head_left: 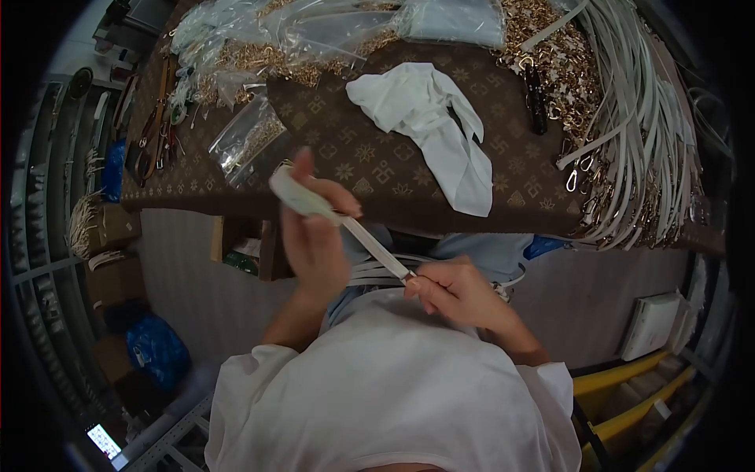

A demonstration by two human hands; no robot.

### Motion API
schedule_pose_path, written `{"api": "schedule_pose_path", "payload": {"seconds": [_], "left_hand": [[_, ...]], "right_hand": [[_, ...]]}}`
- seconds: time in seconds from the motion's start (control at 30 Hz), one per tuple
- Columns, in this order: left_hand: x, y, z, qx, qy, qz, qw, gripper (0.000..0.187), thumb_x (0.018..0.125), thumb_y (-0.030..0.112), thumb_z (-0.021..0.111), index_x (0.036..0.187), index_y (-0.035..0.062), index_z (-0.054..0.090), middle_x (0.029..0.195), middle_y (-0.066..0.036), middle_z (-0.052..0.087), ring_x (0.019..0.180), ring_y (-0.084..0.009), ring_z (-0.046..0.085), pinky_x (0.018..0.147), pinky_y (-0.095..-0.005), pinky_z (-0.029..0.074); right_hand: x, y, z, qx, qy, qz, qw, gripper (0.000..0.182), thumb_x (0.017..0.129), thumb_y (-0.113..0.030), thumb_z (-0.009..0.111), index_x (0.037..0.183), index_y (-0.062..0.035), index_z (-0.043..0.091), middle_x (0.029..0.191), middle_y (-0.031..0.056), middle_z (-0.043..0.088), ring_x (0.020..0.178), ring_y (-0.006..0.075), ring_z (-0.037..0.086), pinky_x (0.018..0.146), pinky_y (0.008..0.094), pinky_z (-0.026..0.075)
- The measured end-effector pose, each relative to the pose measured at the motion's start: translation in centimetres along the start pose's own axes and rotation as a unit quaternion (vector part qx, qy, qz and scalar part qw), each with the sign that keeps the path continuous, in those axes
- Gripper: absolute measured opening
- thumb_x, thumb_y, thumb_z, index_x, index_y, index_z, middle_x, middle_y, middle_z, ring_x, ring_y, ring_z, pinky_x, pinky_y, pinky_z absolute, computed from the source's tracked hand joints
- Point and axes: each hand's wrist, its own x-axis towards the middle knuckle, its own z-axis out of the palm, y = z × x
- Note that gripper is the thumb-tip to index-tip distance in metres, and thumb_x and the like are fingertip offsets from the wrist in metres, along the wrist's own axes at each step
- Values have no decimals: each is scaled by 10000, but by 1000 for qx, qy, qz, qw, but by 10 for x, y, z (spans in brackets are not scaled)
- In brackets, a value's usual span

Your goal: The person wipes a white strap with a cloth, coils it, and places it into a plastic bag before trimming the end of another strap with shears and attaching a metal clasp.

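A pale white strap (373,245) is stretched between my two hands in front of my chest. My left hand (318,252), slightly blurred, holds the looped upper part of the strap between thumb and fingers, near the table's front edge. Lower down and to the right, my right hand (460,291) pinches the other end, where a small metal piece shows at the fingertips. More pale straps lie across my lap below the hands. On the table beyond, a crumpled white cloth (429,126) lies on the brown patterned cover (346,161).
Bundled pale straps (641,126) with metal clasps hang over the table's right side. A black-handled tool (535,98) lies beside a heap of gold-coloured hardware (570,86). Plastic bags (338,35) cover more hardware at the back. A small clear bag (248,138) sits left. Shelves flank both sides.
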Motion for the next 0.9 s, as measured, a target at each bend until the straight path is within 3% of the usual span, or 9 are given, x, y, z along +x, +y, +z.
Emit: {"api": "schedule_pose_path", "payload": {"seconds": [0.03,0.1,0.17,0.23,0.3,0.37,0.5,0.67,0.9], "left_hand": [[-5,-5,-1,284,-133,88,945,489,910,365,448,1142,-65,426,849,-58,501,681,-168,488,667,-310,407],[-10,-6,3,382,-275,91,878,466,878,349,499,1085,-66,445,845,-120,531,676,-245,505,642,-333,416],[-16,-6,3,322,-308,38,894,528,798,423,580,1010,-53,500,763,-122,519,628,-255,492,591,-323,414],[-16,3,1,362,-410,86,832,562,685,485,643,894,-25,540,684,-90,497,575,-226,480,542,-316,404],[-18,5,-9,375,-410,85,827,566,645,506,652,853,-9,542,653,-73,480,550,-216,472,526,-308,398],[-19,3,-18,401,-394,102,821,519,628,516,662,749,29,527,598,-49,453,511,-201,457,478,-300,381],[-23,7,-25,460,-372,119,797,612,606,521,655,873,-27,605,697,-83,559,592,-235,539,520,-314,418],[-19,12,-22,496,-308,256,770,511,617,507,703,703,32,535,684,-76,567,588,-209,565,519,-285,459],[-16,23,-19,509,-305,282,754,497,647,493,701,713,27,541,686,-78,579,599,-208,579,531,-301,475]], "right_hand": [[-1,-7,-5,4,-4,6,1000,201,892,-153,515,812,2,615,552,37,529,455,77,477,427,231,351],[-7,-17,-20,175,-58,103,977,187,894,-133,504,853,19,605,568,26,536,473,66,478,434,210,353],[-10,-13,-29,177,-62,93,978,170,886,-109,508,883,35,599,607,35,549,494,66,485,442,206,362],[-15,-11,-36,179,-62,84,978,161,878,-84,512,914,51,593,647,44,562,514,65,493,449,202,371],[-19,-13,-41,60,-88,12,994,170,851,-16,516,977,74,586,750,89,582,585,94,538,497,215,422],[-23,-12,-44,81,-81,-2,993,193,838,15,509,1008,78,578,783,103,585,617,112,554,528,222,442],[-22,-15,-46,73,-79,-34,994,251,817,72,483,1052,80,569,820,131,591,681,156,584,593,236,474],[-22,-10,-45,102,-77,-48,991,244,811,65,505,1045,69,573,820,125,582,676,156,577,587,248,455],[-22,-8,-41,123,-73,-64,988,242,814,46,529,1052,57,571,805,110,575,675,151,567,578,259,438]]}}
